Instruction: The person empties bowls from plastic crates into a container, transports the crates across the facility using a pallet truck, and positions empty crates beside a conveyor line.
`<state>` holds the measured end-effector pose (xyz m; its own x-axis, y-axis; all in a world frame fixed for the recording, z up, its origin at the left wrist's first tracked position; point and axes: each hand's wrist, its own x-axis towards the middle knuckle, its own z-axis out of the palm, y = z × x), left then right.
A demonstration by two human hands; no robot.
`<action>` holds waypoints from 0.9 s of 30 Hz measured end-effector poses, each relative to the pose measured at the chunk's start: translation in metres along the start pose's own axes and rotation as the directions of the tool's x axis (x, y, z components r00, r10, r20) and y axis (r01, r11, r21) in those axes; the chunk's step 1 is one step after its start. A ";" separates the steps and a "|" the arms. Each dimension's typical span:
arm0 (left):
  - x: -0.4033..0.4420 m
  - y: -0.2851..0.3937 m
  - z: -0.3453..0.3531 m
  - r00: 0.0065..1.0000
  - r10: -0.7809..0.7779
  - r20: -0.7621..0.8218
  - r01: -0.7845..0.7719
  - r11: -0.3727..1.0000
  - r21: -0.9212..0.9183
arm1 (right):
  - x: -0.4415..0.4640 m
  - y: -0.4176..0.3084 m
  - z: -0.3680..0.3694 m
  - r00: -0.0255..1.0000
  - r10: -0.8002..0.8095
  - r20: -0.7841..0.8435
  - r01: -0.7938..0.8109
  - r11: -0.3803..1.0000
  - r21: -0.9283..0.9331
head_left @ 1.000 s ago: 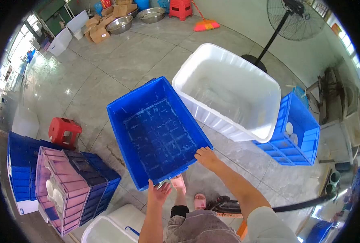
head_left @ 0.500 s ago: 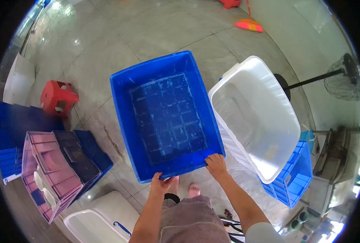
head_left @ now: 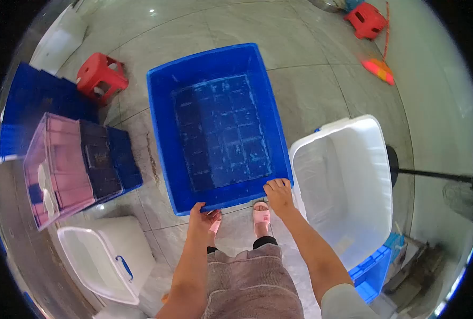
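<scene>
A large blue plastic tub [head_left: 164, 133] is in front of me, its inside facing up, with pale scuffs across the gridded bottom. My left hand [head_left: 201, 217] grips the near rim by its left corner, thumb over the edge and fingers underneath. Near the right corner, my right hand [head_left: 279, 192] has its fingers curled over the same rim. Just right of the tub stands a white bin [head_left: 364, 186], close to my right forearm. My feet in pink slippers [head_left: 261, 213] show below the near rim.
At the left are pink and dark crates [head_left: 66, 159], a red stool [head_left: 101, 77] and another white bin [head_left: 109, 239] with a blue handle. A light blue crate [head_left: 372, 276] sits at lower right. Farther off are a second red stool [head_left: 365, 21], a broom [head_left: 379, 70] and a fan [head_left: 462, 194].
My view has turned and tipped down, so the surroundings shift and my slippers show more. Both hands keep their hold on the blue tub, which sits slightly higher in view.
</scene>
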<state>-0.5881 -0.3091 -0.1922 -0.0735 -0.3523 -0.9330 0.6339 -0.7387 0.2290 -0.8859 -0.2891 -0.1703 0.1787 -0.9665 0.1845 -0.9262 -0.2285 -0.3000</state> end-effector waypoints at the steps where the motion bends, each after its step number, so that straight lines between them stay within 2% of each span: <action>1: -0.011 0.005 -0.005 0.999 -0.005 0.035 0.008 0.997 -0.082 | 0.014 0.001 0.005 0.997 -0.060 0.040 0.059 0.998 0.009; 3: -0.025 0.016 -0.031 0.994 0.002 0.107 0.024 0.970 -0.241 | 0.051 -0.021 0.007 0.977 -0.180 0.114 0.178 0.983 0.034; 5: -0.021 0.032 -0.047 0.989 0.105 0.100 -0.066 0.939 -0.337 | 0.087 -0.046 0.012 0.953 -0.234 0.195 0.236 0.972 0.013; 6: -0.011 0.057 -0.043 0.997 -0.052 -0.049 0.031 0.931 -0.365 | 0.102 -0.055 0.007 0.961 -0.238 0.141 0.234 0.971 0.042; 7: 0.017 0.071 -0.053 0.995 -0.082 0.061 0.095 0.962 -0.256 | 0.115 -0.056 -0.006 0.977 -0.202 0.074 0.198 0.979 0.049; 8: -0.007 0.060 -0.048 0.990 -0.030 0.138 0.049 0.989 -0.142 | 0.114 -0.052 -0.019 0.977 -0.215 0.008 0.213 0.973 0.090; 9: -0.039 0.045 -0.048 0.977 0.014 0.212 -0.009 1.000 -0.025 | 0.099 -0.051 -0.031 0.979 -0.202 0.009 0.199 0.969 0.150; 10: -0.049 0.035 -0.064 0.985 0.007 0.174 -0.033 0.988 0.148 | 0.088 -0.061 -0.046 0.984 -0.177 0.018 0.171 0.968 0.185; 12: -0.072 0.038 -0.116 0.996 0.008 0.085 -0.048 0.877 0.478 | 0.071 -0.097 -0.057 0.994 -0.099 0.045 0.087 0.974 0.207; 13: -0.089 0.035 -0.136 0.999 -0.041 -0.007 0.037 0.804 0.593 | 0.052 -0.102 -0.053 0.997 -0.058 0.057 0.045 0.979 0.200; 14: -0.091 0.020 -0.175 0.999 0.001 -0.043 0.026 0.783 0.621 | 0.028 -0.102 -0.050 0.995 -0.051 0.081 0.033 0.976 0.217; 15: -0.098 0.010 -0.210 0.971 -0.047 -0.233 0.192 0.735 0.651 | 0.000 -0.112 -0.053 0.989 0.013 0.146 -0.044 0.977 0.211; 16: -0.095 -0.003 -0.268 0.925 -0.012 -0.379 0.254 0.763 0.595 | -0.017 -0.128 -0.056 0.970 0.031 0.241 -0.096 0.960 0.262; 17: -0.124 -0.008 -0.302 0.923 -0.004 -0.385 0.242 0.783 0.573 | -0.044 -0.131 -0.050 0.933 0.052 0.357 -0.126 0.975 0.186; 18: -0.139 -0.024 -0.312 0.921 0.005 -0.391 0.230 0.802 0.551 | -0.081 -0.096 -0.035 0.939 -0.040 0.342 -0.034 0.978 0.207; 19: -0.146 -0.043 -0.317 0.917 0.025 -0.399 0.227 0.790 0.570 | -0.125 -0.077 -0.051 0.841 0.125 0.527 -0.219 0.968 0.120; 20: -0.181 -0.057 -0.351 0.884 0.073 -0.461 0.185 0.853 0.489 | -0.126 -0.084 -0.043 0.786 0.042 0.617 -0.172 0.973 0.152; 21: -0.222 -0.058 -0.394 0.858 0.084 -0.507 0.164 0.890 0.425 | -0.112 -0.125 -0.048 0.617 0.081 0.783 -0.195 0.979 0.052; 22: -0.254 -0.065 -0.421 0.832 0.081 -0.549 0.169 0.905 0.390 | -0.135 -0.133 -0.043 0.654 0.084 0.752 -0.147 0.989 0.017; 23: -0.272 -0.079 -0.425 0.805 0.074 -0.589 0.173 0.920 0.352 | -0.142 -0.132 -0.048 0.767 0.045 0.640 -0.101 0.993 0.052; 24: -0.294 -0.089 -0.412 0.767 0.104 -0.633 0.201 0.899 0.390 | -0.118 -0.142 -0.051 0.697 0.114 0.707 -0.168 0.986 0.006; 27: -0.352 -0.159 -0.442 0.586 0.220 -0.780 0.327 0.817 0.475 | -0.059 -0.180 -0.032 0.775 -0.146 0.615 0.026 0.980 0.200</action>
<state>-0.3227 0.1869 -0.0230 0.6969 0.0798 -0.7128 0.1275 -0.9917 0.0136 -0.7403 -0.1871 -0.0967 0.4782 -0.7873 -0.3893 -0.8362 -0.2727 -0.4758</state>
